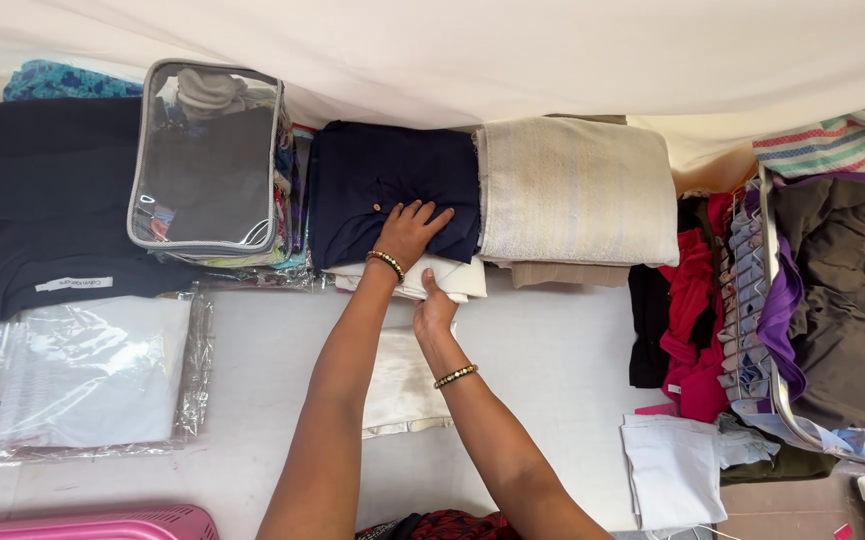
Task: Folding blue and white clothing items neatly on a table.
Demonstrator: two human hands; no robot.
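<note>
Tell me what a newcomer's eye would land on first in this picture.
First the two bare arms reaching up the middle: the left hand lies flat on a folded navy garment, and the right hand slips under the white folded cloth beneath it. Next, the clear zip pouch to the left and the folded beige towel to the right. Bright red and purple clothes crowd the right edge.

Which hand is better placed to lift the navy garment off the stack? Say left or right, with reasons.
Left, probably. The left hand lies flat on top of the navy garment, while the right hand is lower, against the white folded cloth beneath it.
</note>
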